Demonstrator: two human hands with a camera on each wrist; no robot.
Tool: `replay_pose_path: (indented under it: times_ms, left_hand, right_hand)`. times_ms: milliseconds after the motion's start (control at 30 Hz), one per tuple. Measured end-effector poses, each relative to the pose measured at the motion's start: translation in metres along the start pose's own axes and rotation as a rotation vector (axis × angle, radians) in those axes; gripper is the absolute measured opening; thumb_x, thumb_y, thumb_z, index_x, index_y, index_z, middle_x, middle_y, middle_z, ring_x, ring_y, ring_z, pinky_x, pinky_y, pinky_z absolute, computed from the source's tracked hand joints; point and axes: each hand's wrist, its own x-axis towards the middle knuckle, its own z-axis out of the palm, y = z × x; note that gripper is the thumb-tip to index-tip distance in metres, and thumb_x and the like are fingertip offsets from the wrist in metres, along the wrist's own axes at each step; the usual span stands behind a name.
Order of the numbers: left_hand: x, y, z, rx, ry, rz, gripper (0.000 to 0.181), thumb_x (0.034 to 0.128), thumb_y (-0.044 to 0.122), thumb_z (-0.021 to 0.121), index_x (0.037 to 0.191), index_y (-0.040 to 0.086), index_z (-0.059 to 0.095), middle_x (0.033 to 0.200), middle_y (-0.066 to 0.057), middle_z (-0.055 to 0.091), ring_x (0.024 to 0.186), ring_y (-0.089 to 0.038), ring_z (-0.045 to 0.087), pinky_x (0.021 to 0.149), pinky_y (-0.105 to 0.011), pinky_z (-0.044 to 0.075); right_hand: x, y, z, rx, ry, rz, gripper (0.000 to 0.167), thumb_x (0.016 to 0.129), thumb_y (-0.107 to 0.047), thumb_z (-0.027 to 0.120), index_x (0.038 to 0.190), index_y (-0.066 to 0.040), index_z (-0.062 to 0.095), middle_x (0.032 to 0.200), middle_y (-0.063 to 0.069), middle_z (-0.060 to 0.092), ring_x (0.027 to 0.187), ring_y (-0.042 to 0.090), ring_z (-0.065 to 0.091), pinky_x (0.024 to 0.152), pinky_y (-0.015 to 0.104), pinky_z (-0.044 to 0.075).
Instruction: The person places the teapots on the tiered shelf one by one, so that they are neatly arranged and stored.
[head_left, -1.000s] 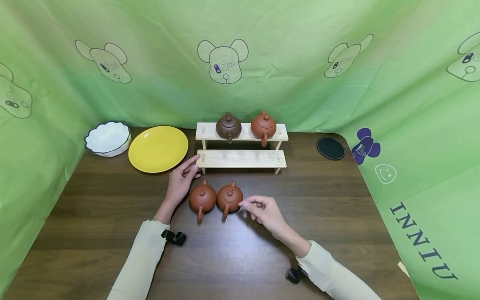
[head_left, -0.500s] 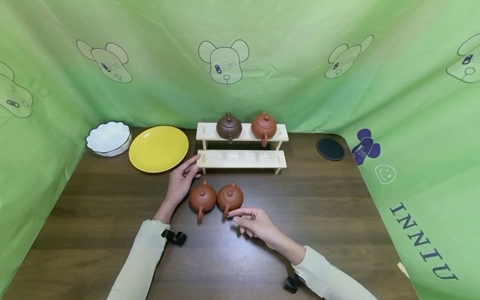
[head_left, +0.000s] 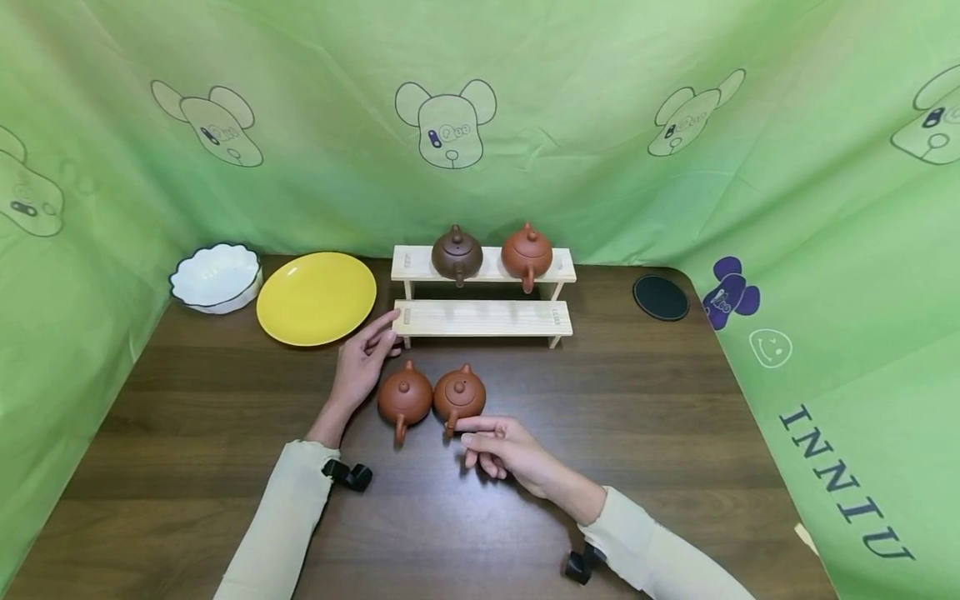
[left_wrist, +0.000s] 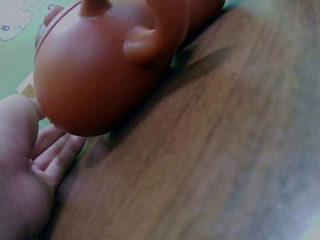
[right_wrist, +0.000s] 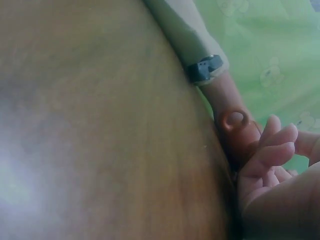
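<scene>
Two reddish-brown teapots stand side by side on the table, a left one (head_left: 405, 397) and a right one (head_left: 460, 392), handles toward the near edge. My left hand (head_left: 360, 367) touches the left end of the lower shelf (head_left: 483, 318) of a wooden stand, its fingers extended. In the left wrist view that hand (left_wrist: 25, 165) lies beside a teapot (left_wrist: 100, 70). My right hand (head_left: 517, 454) has its index fingertip at the right teapot's handle, the other fingers loosely bent. The right wrist view shows the right hand (right_wrist: 275, 175) near a teapot (right_wrist: 240, 142).
On the upper shelf (head_left: 492, 265) stand a dark brown teapot (head_left: 457, 253) and a reddish one (head_left: 527, 251). A yellow plate (head_left: 317, 298) and a white bowl (head_left: 216, 279) are at the back left, a black round coaster (head_left: 661, 297) at the back right. Green cloth (head_left: 450, 192) hangs behind.
My right hand has moved from the right teapot's right side toward the near edge, to its handle. My left hand and the teapots stay where they were.
</scene>
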Motion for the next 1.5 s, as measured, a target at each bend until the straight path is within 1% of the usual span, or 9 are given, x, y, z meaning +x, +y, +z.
replay_pose_path:
  times_ms: [200, 433, 600, 833, 933, 1067, 1167, 1233, 1500]
  left_hand:
    - [0.000, 0.000, 0.000, 0.005, 0.002, -0.002, 0.041, 0.1108, 0.038, 0.072, 0.151, 0.031, 0.071, 0.139, -0.012, 0.077, 0.098, -0.020, 0.084, 0.092, -0.030, 0.069]
    - [-0.003, 0.011, 0.002, -0.018, 0.009, 0.019, 0.041, 0.1122, 0.031, 0.071, 0.153, 0.025, 0.070, 0.141, -0.014, 0.075, 0.097, -0.015, 0.083, 0.088, -0.027, 0.070]
    - [-0.005, 0.017, 0.004, -0.020, 0.013, 0.039, 0.041, 0.1123, 0.028, 0.071, 0.152, 0.019, 0.071, 0.138, -0.019, 0.076, 0.097, -0.016, 0.083, 0.086, -0.027, 0.070]
    - [0.000, 0.002, 0.000, -0.001, -0.001, 0.011, 0.041, 0.1119, 0.034, 0.071, 0.152, 0.029, 0.070, 0.139, -0.012, 0.077, 0.099, -0.014, 0.083, 0.090, -0.030, 0.070]
    - [-0.006, 0.024, 0.005, 0.025, 0.002, 0.011, 0.041, 0.1141, 0.028, 0.067, 0.154, 0.022, 0.069, 0.142, -0.015, 0.074, 0.102, -0.016, 0.082, 0.090, -0.030, 0.070]
    - [-0.008, 0.033, 0.007, 0.029, 0.011, -0.013, 0.040, 0.1143, 0.024, 0.067, 0.154, 0.020, 0.069, 0.142, -0.016, 0.074, 0.102, -0.014, 0.082, 0.091, -0.029, 0.070]
    - [-0.001, 0.009, 0.002, -0.001, 0.003, -0.004, 0.040, 0.1124, 0.031, 0.070, 0.153, 0.027, 0.070, 0.138, -0.013, 0.077, 0.099, -0.013, 0.083, 0.090, -0.030, 0.070]
    - [0.000, 0.003, 0.001, -0.010, -0.002, 0.002, 0.040, 0.1124, 0.031, 0.070, 0.153, 0.027, 0.070, 0.138, -0.013, 0.077, 0.100, -0.015, 0.083, 0.090, -0.031, 0.070]
    - [-0.003, 0.008, 0.001, -0.019, -0.010, 0.030, 0.041, 0.1128, 0.029, 0.070, 0.153, 0.025, 0.070, 0.138, -0.014, 0.077, 0.101, -0.016, 0.083, 0.090, -0.030, 0.070]
  right_hand:
    - [-0.004, -0.003, -0.001, 0.150, 0.021, 0.065, 0.036, 0.109, -0.008, 0.061, 0.142, 0.008, 0.065, 0.078, -0.007, 0.068, 0.054, -0.003, 0.048, 0.047, 0.008, 0.037]
    - [-0.007, -0.003, -0.004, 0.148, 0.086, 0.067, 0.019, 0.112, -0.010, 0.062, 0.127, -0.003, 0.072, 0.076, -0.007, 0.065, 0.053, -0.002, 0.045, 0.048, 0.009, 0.035]
    - [-0.007, -0.003, -0.005, 0.140, 0.039, 0.042, 0.034, 0.113, -0.013, 0.060, 0.137, 0.010, 0.070, 0.077, -0.007, 0.070, 0.053, -0.002, 0.046, 0.046, 0.009, 0.036]
    - [-0.001, -0.004, -0.001, 0.140, -0.019, 0.041, 0.044, 0.115, -0.019, 0.061, 0.146, 0.013, 0.063, 0.077, -0.008, 0.068, 0.053, -0.003, 0.048, 0.044, 0.009, 0.036]
    - [0.000, -0.003, 0.000, 0.144, 0.006, 0.034, 0.040, 0.115, -0.018, 0.061, 0.141, 0.012, 0.067, 0.075, -0.009, 0.067, 0.052, -0.003, 0.046, 0.043, 0.010, 0.035]
    - [0.001, -0.002, -0.001, 0.166, 0.055, 0.039, 0.032, 0.114, -0.017, 0.062, 0.132, 0.008, 0.074, 0.073, -0.008, 0.066, 0.051, -0.003, 0.045, 0.044, 0.010, 0.035]
    - [0.001, -0.003, -0.001, 0.185, 0.087, 0.048, 0.024, 0.113, -0.017, 0.065, 0.122, 0.000, 0.080, 0.072, -0.007, 0.065, 0.051, -0.003, 0.045, 0.044, 0.010, 0.035]
    - [0.002, -0.002, -0.002, 0.188, 0.096, 0.047, 0.022, 0.112, -0.016, 0.066, 0.119, -0.003, 0.082, 0.072, -0.007, 0.065, 0.051, -0.003, 0.045, 0.044, 0.010, 0.034]
    - [0.002, -0.003, -0.003, 0.184, 0.088, 0.033, 0.020, 0.111, -0.014, 0.066, 0.117, -0.005, 0.083, 0.072, -0.007, 0.065, 0.053, -0.003, 0.044, 0.045, 0.009, 0.033]
